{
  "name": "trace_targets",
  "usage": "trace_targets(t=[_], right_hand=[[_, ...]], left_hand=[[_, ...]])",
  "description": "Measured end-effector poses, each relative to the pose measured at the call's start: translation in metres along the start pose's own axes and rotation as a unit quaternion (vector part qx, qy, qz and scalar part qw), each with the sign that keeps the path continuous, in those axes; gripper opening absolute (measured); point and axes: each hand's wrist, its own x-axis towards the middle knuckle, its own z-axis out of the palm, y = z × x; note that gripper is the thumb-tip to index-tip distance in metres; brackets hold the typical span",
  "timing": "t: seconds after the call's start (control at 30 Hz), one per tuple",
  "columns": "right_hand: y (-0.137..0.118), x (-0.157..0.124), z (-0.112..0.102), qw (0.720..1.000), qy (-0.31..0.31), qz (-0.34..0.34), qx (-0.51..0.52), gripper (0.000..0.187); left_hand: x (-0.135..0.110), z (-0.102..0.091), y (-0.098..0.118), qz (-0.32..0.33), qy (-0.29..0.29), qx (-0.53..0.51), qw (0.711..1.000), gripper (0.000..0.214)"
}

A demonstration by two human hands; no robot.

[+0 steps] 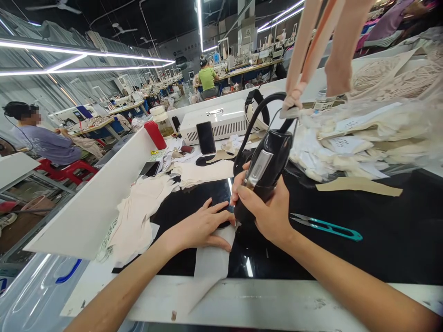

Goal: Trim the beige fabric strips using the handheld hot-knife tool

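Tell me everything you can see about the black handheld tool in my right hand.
The black handheld tool has a bulky, glossy body with a silvery, metal-looking plate. Your right hand grips it tilted, its lower end beside the pale fabric; whether they touch is unclear. A black cord curves beside its top, below a knotted peach strap.

My left hand: bare, slim fingers, tapering tips; nail detail too small to read. Left wrist bare, narrow. Left forearm bare, smooth outline, broadening toward bottom edge of view. My right hand: bare, fingers partly hidden. Right wrist bare. Right forearm bare, widening toward lower right corner.
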Motion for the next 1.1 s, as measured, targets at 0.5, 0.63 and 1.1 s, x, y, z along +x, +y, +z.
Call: trace_targets(t=[0.5,0.63,1.1], right_hand=[[-0.002,-0.001,0.0,1.0,0.008,0.001,-0.021,0.043],[-0.001,-0.002,-0.001,1.0,0.001,-0.002,-0.031,0.042],[-0.004,-0.001,0.003,1.0,0.011,0.008,-0.014,0.047]], left_hand=[[-0.003,-0.001,0.002,-0.011,-0.003,-0.006,1.0,0.055],[-0.004,-0.003,0.004,-0.02,-0.017,-0.001,1.0,0.051],[-0.01,-0.003,0.007,-0.019,-0.018,0.006,1.0,0.049]])
